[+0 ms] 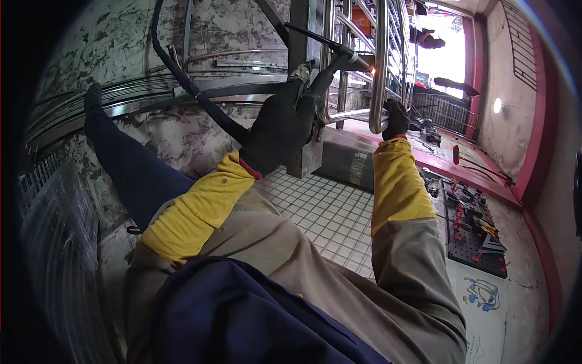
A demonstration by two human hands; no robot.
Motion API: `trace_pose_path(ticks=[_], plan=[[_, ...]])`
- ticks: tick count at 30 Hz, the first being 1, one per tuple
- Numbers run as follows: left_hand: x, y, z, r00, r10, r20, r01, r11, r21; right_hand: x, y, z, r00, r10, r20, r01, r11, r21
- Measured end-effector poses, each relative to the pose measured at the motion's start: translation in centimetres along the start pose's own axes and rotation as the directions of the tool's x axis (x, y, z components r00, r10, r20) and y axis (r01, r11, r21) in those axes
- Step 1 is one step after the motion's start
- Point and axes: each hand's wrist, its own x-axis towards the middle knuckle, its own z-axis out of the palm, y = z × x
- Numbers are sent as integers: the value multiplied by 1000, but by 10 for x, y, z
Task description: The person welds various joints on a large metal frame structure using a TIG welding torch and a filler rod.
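Observation:
My left hand, in a black glove with a yellow cuff, is closed round a TIG welding torch. The nozzle points right, and a small orange glow shows at its tip beside a shiny bent steel tube. A thick black cable runs from the upper left to the gloved hand. At the tube's lower bend, my right hand, gloved in black too, has its fingers curled against the metal. Part of that grip is hidden. The tube belongs to a steel railing frame with several bars.
A square metal post and a dark box-like beam stand below the hands. Metal lengths lie at left near my leg. A black pegboard with tools is at right. A person appears near the bright doorway.

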Motion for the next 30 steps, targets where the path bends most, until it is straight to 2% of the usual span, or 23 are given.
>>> trace_pose_path(ticks=[1, 3, 6, 7, 8, 9, 10, 12, 13, 15, 19, 21, 22, 23, 24, 25, 26, 27, 28, 29, 30], plan=[[0, 3, -1, 1000, 1, 0, -1, 1000, 0, 1, 6, -3, 1000, 0, -1, 0, 1000, 1], [0, 6, -3, 1000, -16, 19, 15, 999, 44, 2, 15, -9, 957, -266, 116, 287, 924, -251], [0, 6, -3, 1000, -10, 19, 9, 1000, 11, 6, 21, -11, 941, -320, 114, 338, 911, -237], [0, 2, -2, 1000, -10, 19, 10, 1000, 11, 0, 9, -5, 941, -319, 114, 337, 911, -237], [0, -5, -1, 1000, 1, 22, -1, 1000, 3, -4, -4, 2, 991, -132, 16, 133, 986, -97], [1, -9, 0, 1000, 12, 24, -12, 1000, -6, -7, -14, 7, 996, 73, -52, -69, 996, 63], [1, -5, 1, 1000, 13, 24, -13, 1000, -6, 3, -1, 4, 996, 72, -53, -69, 996, 64], [-1, 2, 4, 989, 137, -56, -135, 990, 49, 14, 12, 4, 994, -35, -100, 41, 997, 58], [1, 0, 3, 995, 93, -26, -92, 995, 28, 15, 12, 5, 992, 22, -122, -7, 992, 129], [0, 0, 6, 984, 163, -67, -161, 986, 33, 15, 12, 8, 989, 26, -144, -2, 986, 165], [-3, 11, 5, 983, 163, -85, -154, 983, 96, 23, 24, 3, 992, 17, -122, 11, 975, 223], [-4, 19, 2, 993, 106, -46, -99, 986, 133, 39, 46, -4, 968, -242, -67, 235, 968, -91], [-3, 8, 3, 992, 127, -27, -119, 973, 198, 35, 46, -8, 968, -241, -66, 234, 968, -92], [-4, 5, 10, 961, 237, -142, -227, 971, 81, 29, 46, -14, 958, -285, 41, 287, 943, -165], [-4, -2, 9, 992, 89, -89, -90, 996, -8, 21, 39, -16, 935, -320, 151, 348, 909, -230], [-4, -9, 5, 998, -54, -23, 51, 995, -89, 15, 31, -13, 933, -326, 151, 354, 908, -226], [-4, -15, 2, 998, -48, -26, 46, 995, -87, 11, 25, -11, 962, -246, 117, 266, 942, -202], [-4, -20, -1, 989, -102, -109, 60, 939, -338, 8, 18, -8, 983, -163, 84, 176, 969, -176], [-2, -23, -6, 970, -175, -170, 48, 822, -568, -1, -3, 5, 997, 75, -31, -69, 986, 152], [6, -24, -20, 935, -262, -240, 72, 802, -593, 0, -3, 4, 997, 73, -33, -67, 986, 153], [18, -39, -42, 906, -349, -240, 130, 767, -628, 4, 1, 2, 997, 77, -25, -73, 990, 122]])
